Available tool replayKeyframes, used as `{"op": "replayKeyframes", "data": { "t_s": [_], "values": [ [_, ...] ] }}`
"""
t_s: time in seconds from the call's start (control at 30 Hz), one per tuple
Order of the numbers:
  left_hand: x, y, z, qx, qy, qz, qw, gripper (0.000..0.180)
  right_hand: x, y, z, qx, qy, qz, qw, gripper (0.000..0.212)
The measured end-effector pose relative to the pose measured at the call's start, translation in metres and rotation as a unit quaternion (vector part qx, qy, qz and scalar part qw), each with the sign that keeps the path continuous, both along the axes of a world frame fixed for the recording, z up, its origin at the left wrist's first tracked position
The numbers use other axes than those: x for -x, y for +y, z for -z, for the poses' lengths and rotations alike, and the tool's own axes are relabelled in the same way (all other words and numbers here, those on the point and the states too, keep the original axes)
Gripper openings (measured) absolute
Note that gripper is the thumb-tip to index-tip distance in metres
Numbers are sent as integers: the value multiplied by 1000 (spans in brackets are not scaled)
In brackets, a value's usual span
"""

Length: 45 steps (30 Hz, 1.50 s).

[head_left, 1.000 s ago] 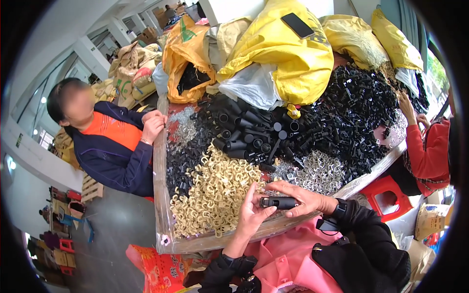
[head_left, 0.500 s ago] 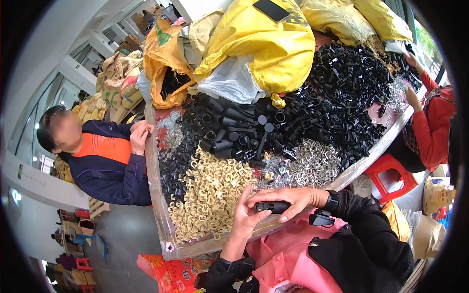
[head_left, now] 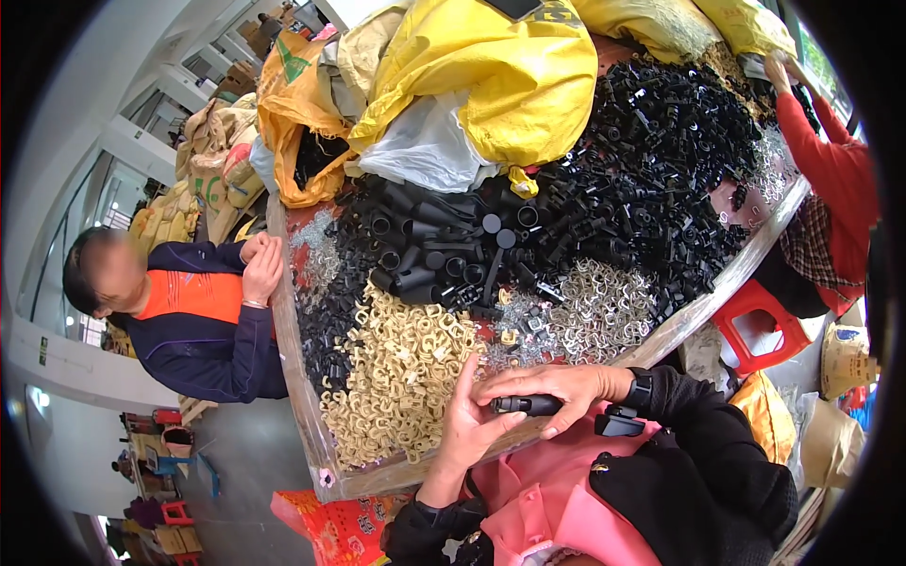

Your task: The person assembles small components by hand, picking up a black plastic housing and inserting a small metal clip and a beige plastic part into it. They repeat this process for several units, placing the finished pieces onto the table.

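Just one black cylindrical part (head_left: 530, 405) between two hands (head_left: 461, 429) (head_left: 571, 384).

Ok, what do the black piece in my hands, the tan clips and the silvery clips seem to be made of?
Black piece: probably satin plastic, from its soft highlights, though coated metal is possible. Tan clips: perhaps matte plastic, given their even, dull colour. Silvery clips: likely shiny bare metal, going by bright glints.

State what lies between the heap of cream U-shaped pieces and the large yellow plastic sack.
The head view shows heaped black tubular parts there, then a crumpled white plastic bag against the yellow sack.
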State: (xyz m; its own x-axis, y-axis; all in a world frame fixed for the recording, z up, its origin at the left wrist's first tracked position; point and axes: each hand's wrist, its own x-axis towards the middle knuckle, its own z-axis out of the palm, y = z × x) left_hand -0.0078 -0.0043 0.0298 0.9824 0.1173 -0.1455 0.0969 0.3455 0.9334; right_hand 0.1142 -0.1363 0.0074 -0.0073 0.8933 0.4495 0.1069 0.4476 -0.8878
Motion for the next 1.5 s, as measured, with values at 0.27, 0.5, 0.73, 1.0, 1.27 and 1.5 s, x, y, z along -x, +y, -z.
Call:
{"op": "replayKeyframes", "data": {
  "t_s": [0.27, 0.5, 0.73, 1.0, 1.27, 1.5],
  "values": [
    [-6, -7, 7, -2, -15, 21, 1000, 92, 6, -6, 7, -5, 92, 28, 995, 65],
    [-2, 10, 8, -198, -2, 69, 978, 95, 7, -6, 7, -21, 60, 48, 997, 60],
    [-16, 7, 21, -55, -48, -1, 997, 92, 16, -3, 7, 5, 61, 78, 995, 50],
    [-49, -42, 23, -52, -110, 32, 992, 72, 16, -39, -6, 73, 40, 165, 983, 42],
    [-137, -21, 42, -630, -246, -3, 737, 25, -19, -159, -14, 249, -176, 181, 935, 42],
    [-156, -13, 69, -794, -137, 68, 589, 19, -2, -168, -13, 334, -183, 167, 910, 37]
  ]
}}
